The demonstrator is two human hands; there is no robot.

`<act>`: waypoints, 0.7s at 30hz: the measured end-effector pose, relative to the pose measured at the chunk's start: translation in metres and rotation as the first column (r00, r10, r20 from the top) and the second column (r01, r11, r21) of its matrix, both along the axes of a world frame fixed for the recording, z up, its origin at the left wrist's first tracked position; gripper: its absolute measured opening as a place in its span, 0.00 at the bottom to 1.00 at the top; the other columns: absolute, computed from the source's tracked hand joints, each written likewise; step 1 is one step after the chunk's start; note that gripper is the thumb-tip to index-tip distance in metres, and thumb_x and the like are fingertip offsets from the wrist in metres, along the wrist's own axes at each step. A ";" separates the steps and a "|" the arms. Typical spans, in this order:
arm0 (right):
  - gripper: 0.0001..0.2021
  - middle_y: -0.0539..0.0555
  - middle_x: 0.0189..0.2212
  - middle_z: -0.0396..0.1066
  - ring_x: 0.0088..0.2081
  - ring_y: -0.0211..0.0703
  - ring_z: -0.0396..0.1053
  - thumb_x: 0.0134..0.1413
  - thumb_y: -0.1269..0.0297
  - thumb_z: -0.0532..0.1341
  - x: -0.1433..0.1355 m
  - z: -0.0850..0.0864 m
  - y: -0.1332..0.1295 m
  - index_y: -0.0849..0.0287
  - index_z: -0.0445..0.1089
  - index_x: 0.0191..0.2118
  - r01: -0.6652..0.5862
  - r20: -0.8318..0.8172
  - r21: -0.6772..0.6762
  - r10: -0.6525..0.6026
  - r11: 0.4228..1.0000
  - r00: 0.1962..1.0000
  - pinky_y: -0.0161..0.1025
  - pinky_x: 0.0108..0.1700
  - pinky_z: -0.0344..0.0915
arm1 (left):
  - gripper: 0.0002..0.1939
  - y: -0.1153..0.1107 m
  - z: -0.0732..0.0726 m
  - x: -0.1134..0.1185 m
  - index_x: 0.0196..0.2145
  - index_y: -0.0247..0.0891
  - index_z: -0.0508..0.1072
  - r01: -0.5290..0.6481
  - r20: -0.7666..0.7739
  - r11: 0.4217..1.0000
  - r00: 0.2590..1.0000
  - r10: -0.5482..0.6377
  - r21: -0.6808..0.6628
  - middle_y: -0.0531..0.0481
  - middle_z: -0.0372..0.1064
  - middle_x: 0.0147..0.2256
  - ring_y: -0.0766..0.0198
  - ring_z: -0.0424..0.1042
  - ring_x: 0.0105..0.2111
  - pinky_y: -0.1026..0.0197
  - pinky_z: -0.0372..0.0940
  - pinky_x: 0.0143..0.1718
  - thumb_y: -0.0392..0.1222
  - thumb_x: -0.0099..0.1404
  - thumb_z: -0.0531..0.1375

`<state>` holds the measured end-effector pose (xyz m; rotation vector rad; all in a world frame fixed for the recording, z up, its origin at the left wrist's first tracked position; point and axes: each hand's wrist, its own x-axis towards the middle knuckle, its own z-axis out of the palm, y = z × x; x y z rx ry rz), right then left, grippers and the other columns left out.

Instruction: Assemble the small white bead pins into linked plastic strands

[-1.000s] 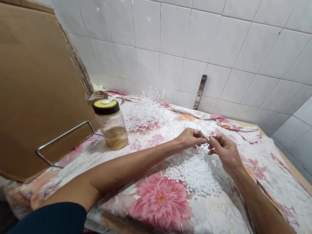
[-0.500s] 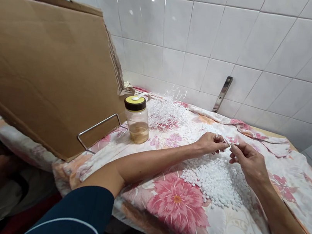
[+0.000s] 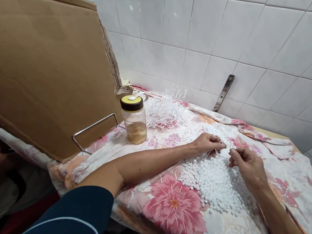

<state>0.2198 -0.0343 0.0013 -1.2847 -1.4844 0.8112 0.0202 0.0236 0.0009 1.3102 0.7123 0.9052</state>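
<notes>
Both hands sit over a heap of tiny white beads (image 3: pixel 216 182) on the flowery cloth (image 3: pixel 173 209). Left hand (image 3: pixel 207 143) and right hand (image 3: pixel 246 165) are apart, fingers pinched; can't tell on what.

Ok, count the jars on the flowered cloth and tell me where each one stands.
1. A clear jar with a yellow and black lid stands on the flowered cloth, beside the cardboard sheet, left of the left hand. The cardboard may hide others.

White beads (image 3: pixel 216 182) heaped on cloth
</notes>
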 end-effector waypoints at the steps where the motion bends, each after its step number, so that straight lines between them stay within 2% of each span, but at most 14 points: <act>1: 0.20 0.51 0.25 0.73 0.25 0.42 0.72 0.56 0.43 0.70 0.000 0.000 0.000 0.57 0.73 0.35 0.005 0.010 -0.005 -0.004 1.000 1.000 0.41 0.30 0.74 | 0.22 0.000 0.000 0.000 0.31 0.32 0.76 0.006 0.001 1.000 1.000 -0.006 -0.012 0.52 0.72 0.25 0.72 0.67 0.18 0.66 0.58 0.19 0.53 0.53 0.74; 6: 0.19 0.52 0.25 0.74 0.26 0.45 0.73 0.57 0.42 0.68 0.001 0.003 -0.005 0.55 0.73 0.35 0.041 0.108 -0.014 -0.039 0.999 0.993 0.42 0.31 0.73 | 0.27 -0.001 -0.001 0.000 0.33 0.33 0.75 0.035 0.009 0.998 0.999 -0.034 -0.055 0.51 0.75 0.29 0.72 0.69 0.18 0.67 0.58 0.18 0.58 0.50 0.76; 10: 0.19 0.52 0.26 0.75 0.26 0.46 0.74 0.56 0.42 0.69 0.003 0.005 -0.008 0.54 0.74 0.36 0.053 0.082 0.017 -0.054 0.998 0.995 0.43 0.30 0.73 | 0.28 -0.002 0.001 0.000 0.34 0.33 0.75 0.070 -0.005 0.996 0.997 -0.071 -0.062 0.49 0.75 0.30 0.72 0.68 0.19 0.67 0.58 0.20 0.60 0.50 0.75; 15: 0.18 0.53 0.25 0.75 0.26 0.48 0.74 0.56 0.43 0.69 0.004 0.006 -0.007 0.54 0.75 0.35 0.032 0.105 0.046 -0.036 0.998 0.994 0.44 0.29 0.73 | 0.28 -0.006 0.007 0.001 0.39 0.33 0.76 0.099 -0.040 0.995 0.994 -0.099 0.015 0.49 0.75 0.31 0.71 0.69 0.22 0.66 0.61 0.22 0.59 0.51 0.75; 21: 0.19 0.53 0.25 0.76 0.26 0.45 0.74 0.55 0.43 0.70 0.001 0.007 -0.008 0.56 0.75 0.35 -0.005 0.131 0.030 0.001 1.000 0.991 0.42 0.30 0.72 | 0.25 -0.008 0.005 0.002 0.30 0.33 0.75 0.032 -0.080 0.997 0.996 -0.027 0.072 0.51 0.73 0.28 0.72 0.67 0.22 0.66 0.62 0.24 0.59 0.53 0.73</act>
